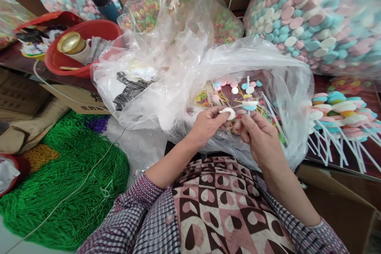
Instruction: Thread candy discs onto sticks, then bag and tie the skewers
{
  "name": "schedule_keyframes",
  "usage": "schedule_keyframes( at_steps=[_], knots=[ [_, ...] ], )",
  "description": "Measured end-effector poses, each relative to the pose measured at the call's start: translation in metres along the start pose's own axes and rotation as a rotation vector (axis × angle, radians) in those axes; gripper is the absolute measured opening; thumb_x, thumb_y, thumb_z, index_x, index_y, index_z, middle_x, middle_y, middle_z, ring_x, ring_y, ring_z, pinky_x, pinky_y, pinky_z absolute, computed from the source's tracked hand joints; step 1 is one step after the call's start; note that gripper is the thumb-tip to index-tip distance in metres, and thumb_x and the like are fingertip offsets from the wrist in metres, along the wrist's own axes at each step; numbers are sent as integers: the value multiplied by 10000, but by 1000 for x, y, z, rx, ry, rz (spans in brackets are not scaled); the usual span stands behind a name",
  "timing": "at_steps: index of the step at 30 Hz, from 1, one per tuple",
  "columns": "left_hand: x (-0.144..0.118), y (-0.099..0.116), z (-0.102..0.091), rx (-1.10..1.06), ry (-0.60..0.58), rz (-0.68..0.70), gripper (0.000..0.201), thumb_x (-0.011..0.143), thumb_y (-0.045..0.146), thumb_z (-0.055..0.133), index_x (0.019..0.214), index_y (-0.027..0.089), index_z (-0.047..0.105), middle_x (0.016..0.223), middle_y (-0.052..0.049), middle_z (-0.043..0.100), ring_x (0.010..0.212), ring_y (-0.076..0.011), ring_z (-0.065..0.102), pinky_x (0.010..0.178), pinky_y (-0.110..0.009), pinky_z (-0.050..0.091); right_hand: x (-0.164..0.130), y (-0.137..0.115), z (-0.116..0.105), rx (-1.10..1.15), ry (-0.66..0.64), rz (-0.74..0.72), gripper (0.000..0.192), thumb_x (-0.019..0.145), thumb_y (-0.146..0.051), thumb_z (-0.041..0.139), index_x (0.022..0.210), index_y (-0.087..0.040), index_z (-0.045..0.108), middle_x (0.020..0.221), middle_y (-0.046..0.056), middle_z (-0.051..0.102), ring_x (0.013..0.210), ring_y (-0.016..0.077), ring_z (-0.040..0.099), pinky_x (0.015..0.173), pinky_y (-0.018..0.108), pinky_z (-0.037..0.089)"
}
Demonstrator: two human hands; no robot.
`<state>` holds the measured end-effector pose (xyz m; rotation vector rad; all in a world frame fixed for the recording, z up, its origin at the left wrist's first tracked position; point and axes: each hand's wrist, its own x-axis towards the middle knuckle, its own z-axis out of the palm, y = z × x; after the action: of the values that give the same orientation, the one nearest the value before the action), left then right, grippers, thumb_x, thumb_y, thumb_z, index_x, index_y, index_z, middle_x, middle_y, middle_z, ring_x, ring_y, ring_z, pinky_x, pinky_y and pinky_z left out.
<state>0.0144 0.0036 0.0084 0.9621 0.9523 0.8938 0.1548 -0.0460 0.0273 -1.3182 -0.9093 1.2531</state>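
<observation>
My left hand (206, 126) pinches a white marshmallow disc (228, 112) between thumb and fingers. Just to its right, my right hand (262, 133) is closed on the white stick of a marshmallow skewer (250, 105), which carries blue, white and yellow pieces at its top. Both hands are close together over a clear plastic sheet or bag (293, 87). Loose pink, white and blue marshmallow pieces (234, 89) lie beyond my fingers, among thin yellow sticks (222, 97) and colourful candy. Several loose white sticks (272, 113) rest beside my right hand.
Finished-looking marshmallow skewers (339, 115) are piled at the right. A big bag of marshmallows (312, 20) stands behind them. Bags of ring-shaped candy (145, 12) are at the back, and a red basin (53, 57) with a gold bowl at left. Green beaded strings (65, 182) heap lower left.
</observation>
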Motion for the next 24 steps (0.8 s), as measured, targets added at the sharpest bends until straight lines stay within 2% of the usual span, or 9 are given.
schedule_keyframes(
  at_steps=[2, 5, 7, 9, 13, 16, 21, 24],
  knots=[
    [1, 1, -4, -28, 11, -9, 277, 770, 397, 703, 903, 155, 716, 712, -8, 672, 636, -88, 570, 623, -232, 447, -11, -3, -8, -74, -28, 30, 266, 898, -476, 637, 854, -213, 636, 683, -14, 626, 435, 66, 382, 419, 245, 252],
    [3, 2, -9, -78, -1, 8, 314, 757, 439, 727, 884, 153, 712, 802, -32, 704, 687, -97, 592, 662, -242, 467, -31, -7, -19, -207, -129, 170, 307, 902, -514, 621, 863, -211, 651, 586, -17, 606, 410, 86, 433, 408, 238, 286],
    [6, 2, -11, -109, -6, 7, 341, 741, 458, 750, 898, 157, 717, 840, -40, 718, 721, -106, 603, 684, -250, 478, -42, -8, -21, -283, -178, 232, 337, 910, -537, 590, 912, -211, 673, 521, -29, 565, 394, 96, 419, 402, 238, 290],
    [9, 0, -12, -129, -13, 1, 371, 719, 473, 773, 914, 160, 725, 865, -46, 730, 748, -117, 616, 694, -256, 487, -47, -10, -21, -353, -196, 235, 367, 916, -556, 563, 890, -211, 683, 475, -39, 519, 383, 98, 381, 401, 241, 283],
    [10, -4, -13, -83, -17, 18, 401, 736, 498, 761, 960, 166, 738, 920, -50, 744, 785, -137, 644, 716, -275, 509, -45, -9, -18, -440, -194, 164, 419, 908, -559, 570, 668, -218, 616, 434, -30, 479, 428, 114, 396, 465, 256, 340],
    [7, -4, -14, 86, 20, 112, 340, 835, 436, 683, 1047, 175, 735, 992, -57, 750, 853, -156, 670, 792, -303, 529, -42, -6, -20, -429, -208, 188, 413, 898, -583, 566, 722, -220, 653, 423, -37, 452, 427, 119, 369, 454, 265, 310],
    [0, 1, -17, 630, 31, 509, 257, 931, 290, 583, 1115, 176, 722, 1132, -88, 740, 1074, -187, 665, 993, -332, 490, -46, -10, -30, -362, -209, 316, 418, 866, -605, 601, 904, -205, 713, 446, -58, 382, 430, 106, 302, 422, 255, 204],
    [-2, 0, -15, 826, 10, 593, 284, 960, 276, 531, 1151, 160, 705, 1136, -98, 740, 1074, -191, 669, 987, -328, 499, -49, -17, -31, -331, -190, 325, 401, 879, -582, 597, 906, -200, 717, 461, -58, 376, 432, 96, 278, 416, 255, 171]
  ],
)
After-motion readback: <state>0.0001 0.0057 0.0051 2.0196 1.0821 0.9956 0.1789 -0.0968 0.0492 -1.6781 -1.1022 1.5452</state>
